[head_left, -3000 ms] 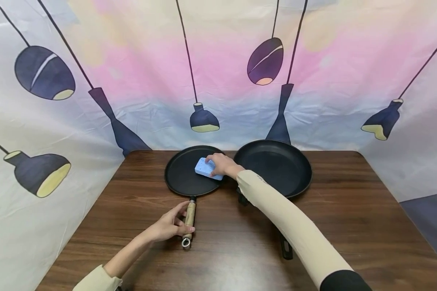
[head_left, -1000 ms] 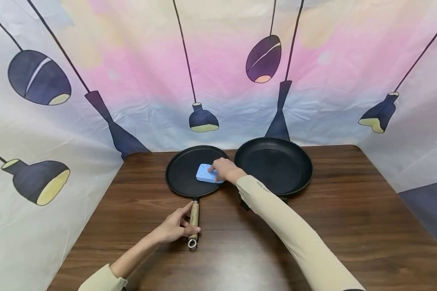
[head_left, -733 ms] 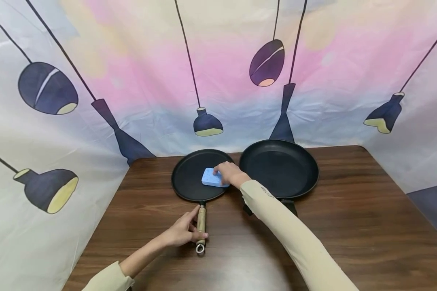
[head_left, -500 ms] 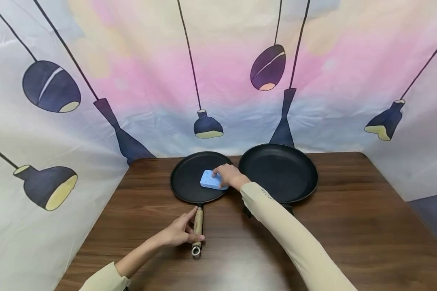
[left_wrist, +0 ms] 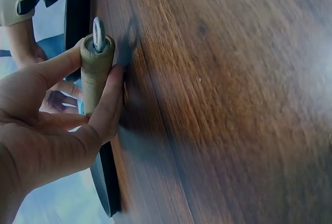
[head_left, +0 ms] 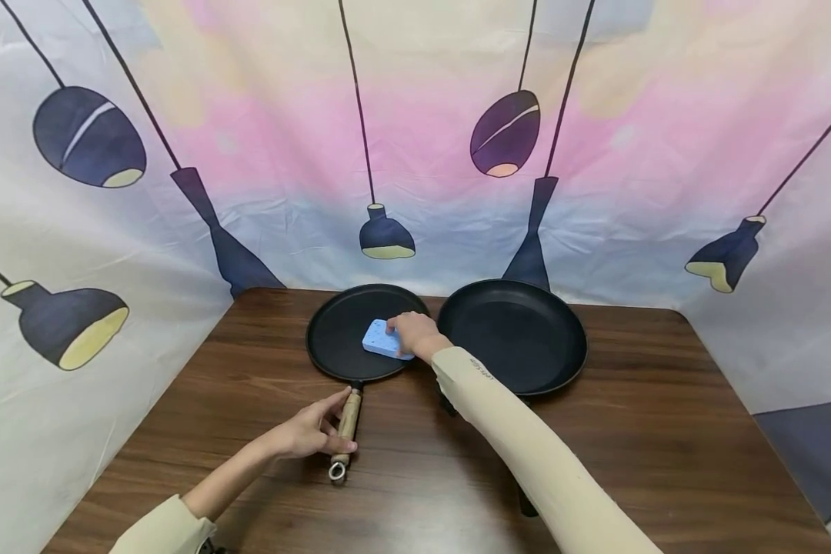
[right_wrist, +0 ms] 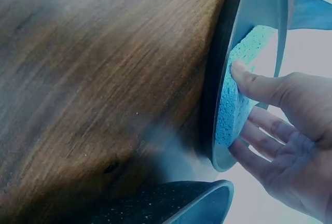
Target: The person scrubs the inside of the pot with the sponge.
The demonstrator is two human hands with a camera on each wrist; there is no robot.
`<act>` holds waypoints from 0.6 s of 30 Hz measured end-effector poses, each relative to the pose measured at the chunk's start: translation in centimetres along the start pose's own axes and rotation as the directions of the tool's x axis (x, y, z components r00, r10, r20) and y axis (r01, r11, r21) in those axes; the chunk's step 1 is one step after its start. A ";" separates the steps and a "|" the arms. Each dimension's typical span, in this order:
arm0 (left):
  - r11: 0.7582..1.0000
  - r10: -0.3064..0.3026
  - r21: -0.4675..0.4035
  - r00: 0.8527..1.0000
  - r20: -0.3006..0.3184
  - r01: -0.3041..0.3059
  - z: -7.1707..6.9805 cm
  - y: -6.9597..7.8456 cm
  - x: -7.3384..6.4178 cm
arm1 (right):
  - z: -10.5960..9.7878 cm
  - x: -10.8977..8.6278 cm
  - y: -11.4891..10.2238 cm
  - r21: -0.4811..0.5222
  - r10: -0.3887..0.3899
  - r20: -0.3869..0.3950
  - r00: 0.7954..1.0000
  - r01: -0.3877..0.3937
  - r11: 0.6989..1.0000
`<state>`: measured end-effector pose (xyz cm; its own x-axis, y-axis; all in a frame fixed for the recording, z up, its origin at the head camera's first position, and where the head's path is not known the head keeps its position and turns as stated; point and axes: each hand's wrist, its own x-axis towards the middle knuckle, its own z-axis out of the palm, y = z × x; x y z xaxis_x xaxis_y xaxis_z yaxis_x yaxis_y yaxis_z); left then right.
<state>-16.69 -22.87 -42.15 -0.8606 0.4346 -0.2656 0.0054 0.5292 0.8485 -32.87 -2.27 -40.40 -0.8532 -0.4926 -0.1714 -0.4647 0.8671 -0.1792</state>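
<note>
A flat black pan point(head_left: 339, 331) with a wooden handle point(head_left: 348, 415) rests on the table at the back, left of centre. My left hand point(head_left: 308, 428) grips that handle between thumb and fingers, close to the metal ring point(left_wrist: 98, 35) at its end. On the pan's right half lies a light blue sponge point(head_left: 381, 340). My right hand point(head_left: 415, 332) holds the sponge from its right side; in the right wrist view the thumb and fingertips press its edges point(right_wrist: 228, 110) against the pan's surface.
A larger, deeper black frying pan point(head_left: 515, 335) stands just right of the flat one, its handle partly hidden under my right sleeve point(head_left: 519, 438). The brown wooden table point(head_left: 637, 415) meets a cloth backdrop point(head_left: 284, 154) printed with lamps.
The sponge has slid a little toward the front of the flat pan since three seconds ago, my right hand with it. The left hand keeps its hold on the handle. The head view shifts slightly.
</note>
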 end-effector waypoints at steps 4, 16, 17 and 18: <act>1.000 -0.010 -0.003 1.000 -0.003 0.010 -0.1 0.0 0.0 | 0.2 0.1 0.3 0.025 -0.009 -0.011 1.000 0.009 1.000; 0.999 -0.009 0.033 1.000 -0.006 0.009 -0.3 -0.1 0.3 | 0.5 0.3 1.2 0.100 -0.045 -0.004 0.999 0.045 0.994; 0.999 -0.005 0.033 1.000 -0.004 0.005 -0.2 -0.1 0.3 | 0.6 0.2 1.2 0.095 -0.044 -0.005 0.999 0.044 0.995; 1.000 -0.005 0.031 1.000 -0.004 0.005 -0.2 -0.1 0.4 | 0.7 0.2 1.2 0.088 -0.046 -0.008 0.999 0.047 0.995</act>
<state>-17.08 -22.89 -42.27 -0.8625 0.4290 -0.2683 0.0163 0.5537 0.8326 -33.43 -1.35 -41.33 -0.8329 -0.5314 -0.1549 -0.4812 0.8334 -0.2719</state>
